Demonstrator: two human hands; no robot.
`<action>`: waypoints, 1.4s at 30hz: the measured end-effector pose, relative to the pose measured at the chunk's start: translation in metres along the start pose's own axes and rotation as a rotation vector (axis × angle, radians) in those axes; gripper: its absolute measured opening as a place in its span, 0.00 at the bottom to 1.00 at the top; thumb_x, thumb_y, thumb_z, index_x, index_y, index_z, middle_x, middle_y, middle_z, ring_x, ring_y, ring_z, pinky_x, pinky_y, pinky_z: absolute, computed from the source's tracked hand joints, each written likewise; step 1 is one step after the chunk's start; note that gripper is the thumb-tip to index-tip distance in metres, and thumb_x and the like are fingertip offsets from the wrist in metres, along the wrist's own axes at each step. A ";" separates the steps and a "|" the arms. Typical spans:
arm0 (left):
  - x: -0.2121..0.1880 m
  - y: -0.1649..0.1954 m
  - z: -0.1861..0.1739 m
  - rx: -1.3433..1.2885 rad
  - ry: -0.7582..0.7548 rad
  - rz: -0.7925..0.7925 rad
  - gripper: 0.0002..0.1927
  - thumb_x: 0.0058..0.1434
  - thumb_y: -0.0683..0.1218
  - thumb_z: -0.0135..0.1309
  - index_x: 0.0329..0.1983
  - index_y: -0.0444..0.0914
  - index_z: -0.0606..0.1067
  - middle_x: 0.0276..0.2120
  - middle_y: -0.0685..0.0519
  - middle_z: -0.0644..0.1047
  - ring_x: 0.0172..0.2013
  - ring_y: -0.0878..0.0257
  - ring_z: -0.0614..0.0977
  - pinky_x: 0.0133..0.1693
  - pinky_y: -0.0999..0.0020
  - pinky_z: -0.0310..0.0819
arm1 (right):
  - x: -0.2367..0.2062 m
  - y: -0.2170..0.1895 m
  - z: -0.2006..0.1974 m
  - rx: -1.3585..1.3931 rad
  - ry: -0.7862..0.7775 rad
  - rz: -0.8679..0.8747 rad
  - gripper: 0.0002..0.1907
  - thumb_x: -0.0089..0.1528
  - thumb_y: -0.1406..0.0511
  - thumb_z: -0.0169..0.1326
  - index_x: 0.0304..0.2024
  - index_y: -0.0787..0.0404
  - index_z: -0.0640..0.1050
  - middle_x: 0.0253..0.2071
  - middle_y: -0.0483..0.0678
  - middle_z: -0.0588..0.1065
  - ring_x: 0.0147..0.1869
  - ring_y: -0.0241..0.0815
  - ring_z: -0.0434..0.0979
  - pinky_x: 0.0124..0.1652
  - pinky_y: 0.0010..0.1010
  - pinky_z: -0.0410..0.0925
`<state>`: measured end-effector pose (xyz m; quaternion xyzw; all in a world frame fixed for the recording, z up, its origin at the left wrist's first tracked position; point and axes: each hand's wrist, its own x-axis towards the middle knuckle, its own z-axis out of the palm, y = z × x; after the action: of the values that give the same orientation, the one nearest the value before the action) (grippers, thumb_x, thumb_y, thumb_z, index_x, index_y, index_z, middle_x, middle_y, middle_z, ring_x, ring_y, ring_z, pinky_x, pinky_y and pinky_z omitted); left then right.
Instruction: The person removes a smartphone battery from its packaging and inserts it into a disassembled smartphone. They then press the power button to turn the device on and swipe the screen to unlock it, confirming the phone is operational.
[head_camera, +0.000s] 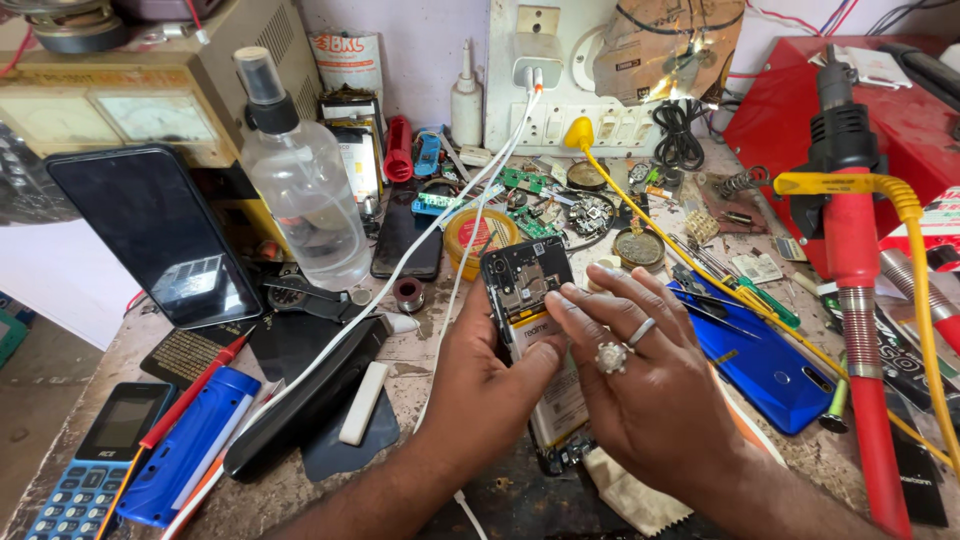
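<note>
Opened phone (528, 300), back off, mid-desk (420, 350), near edge. Left hand (480, 385) grips its left side; right hand (650, 385) open, fingertips (565, 297) pressing its battery (555, 400). Blue cover (765, 365) right; spray bottle (300, 180) far left.

One head-worn camera looks steeply down and forward over the counter (420, 350), close to the hands (560, 390), which sit low in the middle of the view. Beyond the hands the view reaches the wall (420, 40). There is no second view.
</note>
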<state>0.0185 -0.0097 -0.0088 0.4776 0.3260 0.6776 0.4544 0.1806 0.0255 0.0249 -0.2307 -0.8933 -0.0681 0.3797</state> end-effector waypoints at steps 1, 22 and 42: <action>0.001 -0.001 0.000 -0.019 -0.005 0.009 0.24 0.63 0.34 0.52 0.63 0.34 0.66 0.51 0.51 0.78 0.50 0.66 0.80 0.52 0.68 0.77 | 0.000 0.001 0.001 0.026 0.003 0.013 0.22 0.62 0.70 0.54 0.60 0.58 0.75 0.59 0.49 0.74 0.70 0.55 0.70 0.68 0.48 0.61; 0.004 0.011 -0.006 0.031 -0.216 -0.032 0.50 0.65 0.47 0.58 0.82 0.45 0.41 0.68 0.47 0.66 0.59 0.58 0.72 0.57 0.63 0.72 | -0.031 0.031 0.008 1.199 -0.210 0.646 0.38 0.60 0.68 0.61 0.70 0.61 0.60 0.52 0.57 0.76 0.48 0.38 0.76 0.41 0.28 0.70; -0.007 -0.003 0.002 -0.131 -0.256 -0.031 0.60 0.62 0.42 0.62 0.82 0.44 0.30 0.68 0.45 0.65 0.64 0.60 0.72 0.65 0.62 0.67 | -0.023 0.042 0.006 1.253 0.135 0.901 0.07 0.62 0.72 0.59 0.40 0.69 0.83 0.32 0.49 0.81 0.34 0.37 0.80 0.37 0.33 0.76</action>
<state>0.0220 -0.0149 -0.0133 0.5244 0.2277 0.6239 0.5328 0.2103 0.0563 0.0018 -0.3093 -0.5601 0.5968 0.4842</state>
